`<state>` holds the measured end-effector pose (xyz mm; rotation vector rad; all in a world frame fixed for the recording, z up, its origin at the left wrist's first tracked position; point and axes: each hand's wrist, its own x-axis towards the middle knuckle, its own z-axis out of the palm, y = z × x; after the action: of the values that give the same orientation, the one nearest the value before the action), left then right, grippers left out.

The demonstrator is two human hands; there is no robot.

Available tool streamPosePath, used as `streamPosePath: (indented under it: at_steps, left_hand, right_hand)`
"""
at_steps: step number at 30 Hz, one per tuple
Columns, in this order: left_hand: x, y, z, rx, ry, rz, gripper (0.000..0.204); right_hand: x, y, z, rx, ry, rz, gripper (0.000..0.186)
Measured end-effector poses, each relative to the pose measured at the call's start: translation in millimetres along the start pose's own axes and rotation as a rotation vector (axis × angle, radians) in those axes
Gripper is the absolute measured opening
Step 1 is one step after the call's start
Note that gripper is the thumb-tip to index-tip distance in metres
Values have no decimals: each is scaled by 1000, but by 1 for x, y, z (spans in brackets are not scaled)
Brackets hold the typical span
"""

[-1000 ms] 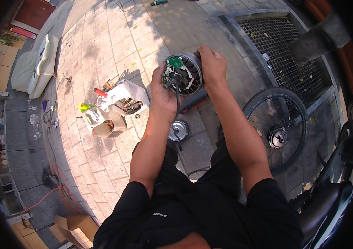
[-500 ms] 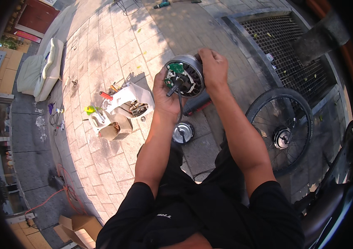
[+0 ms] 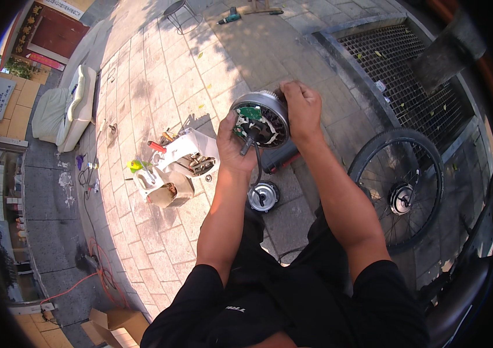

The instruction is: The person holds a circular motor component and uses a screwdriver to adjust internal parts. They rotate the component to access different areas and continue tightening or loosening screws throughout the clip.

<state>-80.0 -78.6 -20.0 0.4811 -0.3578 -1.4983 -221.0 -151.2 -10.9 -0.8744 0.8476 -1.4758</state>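
Observation:
Between my hands, above my knees, is an opened hub motor [image 3: 268,107] with a metal ring, a green circuit board, a central axle and a dark cable hanging down. My left hand [image 3: 236,145] grips its left and lower side, thumb at the edge by the board. Curled at the right rim, my right hand [image 3: 303,113] holds the motor too; some of its fingertips are hidden behind the ring. On the paving below lies a round silver hub part [image 3: 263,196], beside a dark and red case [image 3: 281,158] partly covered by the motor and my arm.
To the left stand cut-open white plastic jugs [image 3: 168,181] with tools, including a red-handled tool [image 3: 156,147]. A spoked wheel [image 3: 439,191] lies right, below a metal grate [image 3: 368,49]. A drill [image 3: 230,16], stool [image 3: 176,8], cushioned seat [image 3: 78,110], orange cord [image 3: 104,272] and cardboard box [image 3: 101,319] lie farther out.
The view has shifted, so the surroundings sit slightly lower and farther right. Both hands stay on the motor, which keeps nearly the same pose.

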Motion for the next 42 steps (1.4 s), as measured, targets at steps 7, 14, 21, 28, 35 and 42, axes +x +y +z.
streamPosePath:
  at_steps: [7,14,21,28,35,42]
  left_hand:
    - [0,2,6,63,0,61,54]
    - [1,5,0,70,-112,101,57]
    - [2,5,-1,81,-36,86,51]
    - [2,3,2,73,25,46,42]
    - [5,4,0,18,71,-1,36]
    - [6,-4,4,-6,223,-104,43]
  right_hand:
    - [-3,-3,-2,38,-32,15,24]
    - [-5,-6,-1,130,-64,14,23]
    - [0,0,-4,116,-93,16,26]
    - [5,10,-4,170,-46,66,25]
    - [8,12,1,196,6,134,25]
    - [13,18,1,82,86,248,23]
